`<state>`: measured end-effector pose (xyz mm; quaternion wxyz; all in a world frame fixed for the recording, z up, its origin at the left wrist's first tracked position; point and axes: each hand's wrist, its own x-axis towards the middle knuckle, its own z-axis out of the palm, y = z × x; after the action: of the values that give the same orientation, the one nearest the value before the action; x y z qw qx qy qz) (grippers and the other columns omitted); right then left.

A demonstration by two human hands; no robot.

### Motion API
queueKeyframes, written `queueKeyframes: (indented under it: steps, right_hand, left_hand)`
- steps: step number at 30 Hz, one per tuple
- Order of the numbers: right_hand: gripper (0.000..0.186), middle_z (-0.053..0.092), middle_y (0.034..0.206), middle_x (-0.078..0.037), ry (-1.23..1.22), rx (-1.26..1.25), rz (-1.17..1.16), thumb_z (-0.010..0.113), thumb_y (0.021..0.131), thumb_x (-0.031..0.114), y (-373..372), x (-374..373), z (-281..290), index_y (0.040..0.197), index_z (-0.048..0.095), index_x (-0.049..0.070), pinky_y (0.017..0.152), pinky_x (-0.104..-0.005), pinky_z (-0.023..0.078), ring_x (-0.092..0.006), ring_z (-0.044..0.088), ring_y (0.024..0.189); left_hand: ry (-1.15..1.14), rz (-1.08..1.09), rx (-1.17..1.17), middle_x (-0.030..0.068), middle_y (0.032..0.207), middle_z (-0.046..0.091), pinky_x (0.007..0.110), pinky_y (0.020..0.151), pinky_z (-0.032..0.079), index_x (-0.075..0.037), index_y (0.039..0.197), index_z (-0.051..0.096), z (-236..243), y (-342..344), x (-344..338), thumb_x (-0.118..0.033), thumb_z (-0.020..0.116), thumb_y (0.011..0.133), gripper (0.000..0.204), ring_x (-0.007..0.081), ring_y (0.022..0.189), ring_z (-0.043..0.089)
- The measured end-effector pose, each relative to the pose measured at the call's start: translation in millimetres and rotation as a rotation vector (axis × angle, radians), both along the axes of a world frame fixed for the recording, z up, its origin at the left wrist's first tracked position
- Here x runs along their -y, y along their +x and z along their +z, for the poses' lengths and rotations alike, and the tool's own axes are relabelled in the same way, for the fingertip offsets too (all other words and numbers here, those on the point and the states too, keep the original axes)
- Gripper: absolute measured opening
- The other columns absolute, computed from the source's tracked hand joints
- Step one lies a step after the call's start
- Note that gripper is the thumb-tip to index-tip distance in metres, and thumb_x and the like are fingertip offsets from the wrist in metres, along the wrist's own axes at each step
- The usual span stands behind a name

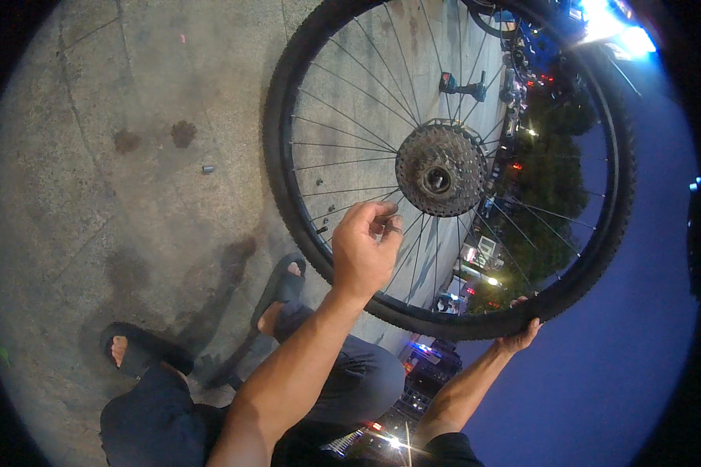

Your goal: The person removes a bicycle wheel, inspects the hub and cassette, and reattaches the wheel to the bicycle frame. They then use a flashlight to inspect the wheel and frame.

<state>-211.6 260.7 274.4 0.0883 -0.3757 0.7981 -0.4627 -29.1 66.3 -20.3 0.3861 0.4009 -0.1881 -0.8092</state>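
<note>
A bicycle wheel (282, 175) with a black knobbly tyre stands before me, its spokes running to a hub that carries a dirty cassette (424, 167). My left hand (364, 245) is in front of the spokes, just below and left of the cassette. Its fingers are curled in with thumb and fingertips drawn together; whatever may be between them is too small or hidden to name. Lower right, my right hand (520, 335) grips the tyre, thumb and fingers on either side. Part of that hand is hidden behind the rubber.
Through the spokes a cordless drill (467, 87) shows on the pavement. A small metal cylinder (208, 169) lies left of the wheel, and several small dark parts lie behind the spokes. My sandalled feet (292, 280) are lower left. Parked vehicles, trees and bright lights fill the right background.
</note>
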Motion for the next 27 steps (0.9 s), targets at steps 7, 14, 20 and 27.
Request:
queueKeyframes:
  steps: [7, 14, 20, 27]
  right_hand:
    - [0.062, 0.061, 0.109, -0.023, 0.019, 0.033, 0.02, 0.065, 0.087, 0.033, -4.2, -3.8, 1.0, 0.133, 0.045, -0.003, 0.075, -0.0365, 0.056, -0.0299, 0.062, 0.089]
    - [0.063, 0.057, 0.118, -0.021, -0.019, 0.043, 0.038, 0.065, 0.087, 0.031, -0.1, 0.4, 1.3, 0.135, 0.042, -0.003, 0.079, -0.0384, 0.055, -0.0314, 0.06, 0.096]
    - [0.064, 0.053, 0.125, -0.017, -0.05, -0.009, 0.033, 0.067, 0.086, 0.029, 5.7, 2.2, 0.1, 0.135, 0.04, -0.002, 0.08, -0.0395, 0.054, -0.0309, 0.059, 0.101]
    - [0.066, 0.053, 0.124, -0.017, -0.067, 0.018, 0.016, 0.071, 0.083, 0.029, 15.4, 7.2, -0.3, 0.134, 0.041, -0.001, 0.082, -0.0409, 0.053, -0.0303, 0.059, 0.101]
  left_hand:
    - [0.038, -0.015, 0.015, 0.0109, 0.086, 0.066, 0.029, 0.062, 0.05, 0.002, 0.096, 0.066, -3.1, -2.5, 3.8, -0.004, 0.068, 0.08, 0.016, 0.0184, 0.069, 0.064]
    - [0.064, -0.002, -0.021, 0.0105, 0.086, 0.065, 0.028, 0.065, 0.051, 0.002, 0.098, 0.066, -0.6, -4.3, 11.3, -0.002, 0.068, 0.081, 0.018, 0.0169, 0.072, 0.064]
    - [-0.039, 0.055, -0.027, 0.0105, 0.087, 0.065, 0.029, 0.065, 0.05, 0.001, 0.1, 0.067, 4.4, -5.7, 23.6, -0.003, 0.071, 0.081, 0.021, 0.019, 0.072, 0.063]
    - [-0.245, 0.141, 0.078, 0.0086, 0.088, 0.065, 0.026, 0.064, 0.051, 0.0, 0.102, 0.068, 13.1, -16.0, 36.0, -0.005, 0.076, 0.08, 0.024, 0.0158, 0.071, 0.063]
